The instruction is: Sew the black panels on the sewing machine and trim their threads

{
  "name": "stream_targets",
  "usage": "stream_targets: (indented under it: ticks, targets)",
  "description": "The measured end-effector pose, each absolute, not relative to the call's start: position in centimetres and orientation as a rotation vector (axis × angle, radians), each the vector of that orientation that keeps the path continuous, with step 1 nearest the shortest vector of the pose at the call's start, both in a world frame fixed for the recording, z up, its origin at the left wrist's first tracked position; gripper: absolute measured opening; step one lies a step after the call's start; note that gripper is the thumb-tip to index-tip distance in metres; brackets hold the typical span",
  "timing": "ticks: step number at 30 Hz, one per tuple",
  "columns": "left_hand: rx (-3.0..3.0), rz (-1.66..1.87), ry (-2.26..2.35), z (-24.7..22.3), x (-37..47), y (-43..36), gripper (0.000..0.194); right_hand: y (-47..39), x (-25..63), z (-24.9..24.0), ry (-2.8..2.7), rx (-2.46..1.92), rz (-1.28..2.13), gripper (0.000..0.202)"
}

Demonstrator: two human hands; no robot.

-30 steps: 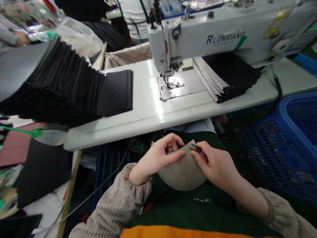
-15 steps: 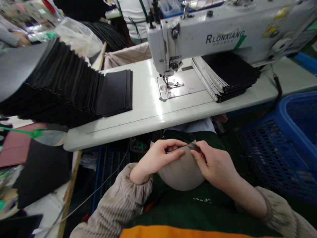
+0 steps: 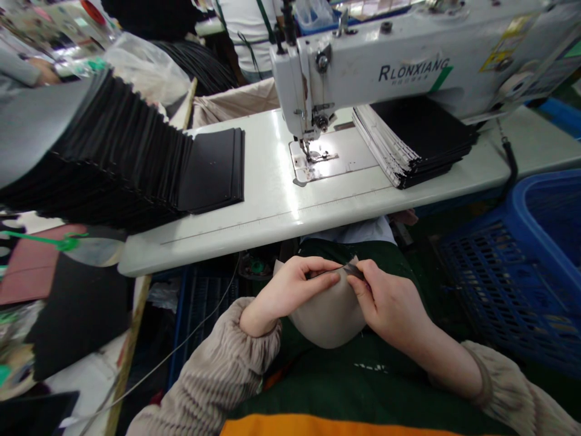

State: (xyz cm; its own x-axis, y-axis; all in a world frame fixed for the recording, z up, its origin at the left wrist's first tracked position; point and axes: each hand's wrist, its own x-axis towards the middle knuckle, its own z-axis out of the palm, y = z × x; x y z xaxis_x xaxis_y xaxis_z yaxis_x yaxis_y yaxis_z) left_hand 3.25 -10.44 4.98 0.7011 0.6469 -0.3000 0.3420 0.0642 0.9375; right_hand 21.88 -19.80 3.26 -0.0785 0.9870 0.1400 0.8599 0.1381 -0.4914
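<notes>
Beige leather piece (image 3: pixel 327 315) sits in our lap below the near edge of the desk (image 3: pixel 272 206), its rounded end toward us and its top edge pinched between both hands. We judge the step to be trimming or picking at that edge: our right hand (image 3: pixel 390 306) is clenched on a small dark tool (image 3: pixel 354 270), too small to name surely, its tip at the edge. Our left hand (image 3: pixel 290 290) grasps the piece, thumb on the face and fingers curled behind. Both wrists are bent inward, forearms converging over the green apron (image 3: pixel 363 387). Next, we judge, the edge needs a steady hold and a short, careful stroke. On the desk, black panel stacks (image 3: pixel 136 163) lie at the left end and right of the sewing machine (image 3: pixel 385 60).
</notes>
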Motion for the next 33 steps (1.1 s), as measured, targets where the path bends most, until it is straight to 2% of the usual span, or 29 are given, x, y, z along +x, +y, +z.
stream_targets:
  ticks: [8,18,23,33]
  targets:
    - [1.619,0.257,0.831,5.15,3.39,-10.57,0.023,-19.3,22.28,3.58,-2.09,-1.785,0.392,0.022]
    - [1.602,0.357,0.894,5.25,3.39,-10.82,0.037,-19.56,22.85,3.63,-2.009,-1.792,0.497,0.021]
    - [1.599,0.317,0.903,5.33,3.36,-10.74,0.025,-19.5,22.71,3.94,-2.064,-1.799,0.473,0.02]
    - [1.57,0.272,0.911,5.06,3.33,-10.7,0.027,-19.54,22.34,3.76,-2.042,-1.791,0.406,0.021]
